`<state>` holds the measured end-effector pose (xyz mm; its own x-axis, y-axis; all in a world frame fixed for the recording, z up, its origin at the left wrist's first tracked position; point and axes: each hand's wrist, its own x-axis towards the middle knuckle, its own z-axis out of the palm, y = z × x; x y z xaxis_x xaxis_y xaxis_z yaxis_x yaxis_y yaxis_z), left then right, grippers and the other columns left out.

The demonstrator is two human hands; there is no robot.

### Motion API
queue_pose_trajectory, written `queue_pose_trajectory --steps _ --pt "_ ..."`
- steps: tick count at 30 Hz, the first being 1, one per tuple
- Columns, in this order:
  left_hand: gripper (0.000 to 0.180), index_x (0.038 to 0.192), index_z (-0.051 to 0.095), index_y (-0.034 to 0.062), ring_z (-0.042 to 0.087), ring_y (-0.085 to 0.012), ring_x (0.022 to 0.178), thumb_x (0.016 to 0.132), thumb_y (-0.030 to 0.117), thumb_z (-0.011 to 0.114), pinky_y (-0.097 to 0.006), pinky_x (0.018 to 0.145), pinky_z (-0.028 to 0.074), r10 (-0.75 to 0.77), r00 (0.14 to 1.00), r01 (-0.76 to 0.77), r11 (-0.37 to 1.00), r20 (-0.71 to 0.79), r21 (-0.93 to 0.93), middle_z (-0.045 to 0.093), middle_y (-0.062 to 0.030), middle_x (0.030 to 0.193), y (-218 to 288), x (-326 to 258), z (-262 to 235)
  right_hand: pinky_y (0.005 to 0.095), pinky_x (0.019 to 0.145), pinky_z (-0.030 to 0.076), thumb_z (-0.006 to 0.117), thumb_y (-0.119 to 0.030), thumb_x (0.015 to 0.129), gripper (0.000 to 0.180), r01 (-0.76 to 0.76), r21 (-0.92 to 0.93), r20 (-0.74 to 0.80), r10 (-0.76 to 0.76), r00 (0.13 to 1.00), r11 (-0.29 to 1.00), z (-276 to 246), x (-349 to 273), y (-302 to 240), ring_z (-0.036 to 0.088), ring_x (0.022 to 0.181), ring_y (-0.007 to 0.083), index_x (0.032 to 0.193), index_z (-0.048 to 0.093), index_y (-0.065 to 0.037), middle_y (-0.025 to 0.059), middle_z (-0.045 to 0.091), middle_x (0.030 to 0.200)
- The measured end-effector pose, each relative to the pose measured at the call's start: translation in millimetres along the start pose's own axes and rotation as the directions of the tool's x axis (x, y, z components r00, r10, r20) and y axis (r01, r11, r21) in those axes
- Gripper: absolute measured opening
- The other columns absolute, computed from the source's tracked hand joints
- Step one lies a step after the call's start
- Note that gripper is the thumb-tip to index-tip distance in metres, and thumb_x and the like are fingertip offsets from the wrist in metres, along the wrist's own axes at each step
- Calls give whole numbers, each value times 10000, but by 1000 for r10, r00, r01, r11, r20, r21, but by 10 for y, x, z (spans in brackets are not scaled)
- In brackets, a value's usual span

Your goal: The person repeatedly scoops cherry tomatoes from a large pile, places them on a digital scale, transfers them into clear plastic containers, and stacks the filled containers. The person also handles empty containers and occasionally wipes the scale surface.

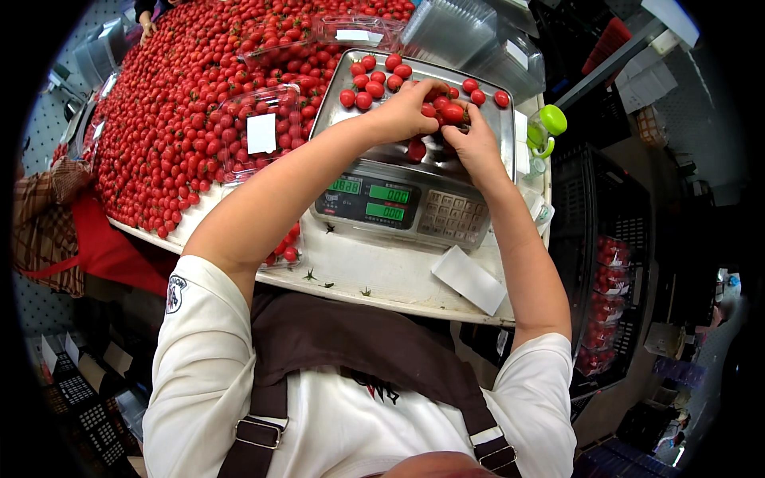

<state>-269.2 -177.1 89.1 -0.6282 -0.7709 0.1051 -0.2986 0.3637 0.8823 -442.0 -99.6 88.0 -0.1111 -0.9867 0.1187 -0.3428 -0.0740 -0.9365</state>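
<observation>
Light was bright over the table (pixel 366 275), falling off hard toward the right. Small pale highlights dotted the tomatoes (pixel 171 135). The steel pan (pixel 496 135) had a soft grey sheen; a dark patch sat beside the right hand (pixel 478 147), shadow or reflection, could not tell which. Stacked clear plastic (pixel 454 32) showed streaks of glare. A white label (pixel 261 134) ran near to washed out. Green displays (pixel 389 194) glowed legibly. The brown apron (pixel 351 334) read dark, and black crates (pixel 574 239) sank into gloom. Fisheye bowed the table's front edge; corners were solid black. Far-right background looked small and soft.
</observation>
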Motion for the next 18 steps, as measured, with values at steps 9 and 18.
queue_pose_trajectory --steps 9,18 --pt "638 1441 461 120 634 -156 1037 854 80 708 -296 863 541 -81 996 35 791 -49 -611 612 -93 1236 164 -282 -149 330 838 533 623 -135 892 483 6 78 4 -6 1000 997 241 -19 -262 662 948 191 1344 481 -40 139 667 1145" --pt "653 1479 398 81 617 -148 1126 885 42 666 -290 896 554 -99 936 -12 951 -338 -309 528 -99 1371 323 -2144 -898 344 783 550 619 -78 879 507 144 165 305 -190 933 976 1446 -717 -899 653 895 229 1364 475 -40 208 568 1186"
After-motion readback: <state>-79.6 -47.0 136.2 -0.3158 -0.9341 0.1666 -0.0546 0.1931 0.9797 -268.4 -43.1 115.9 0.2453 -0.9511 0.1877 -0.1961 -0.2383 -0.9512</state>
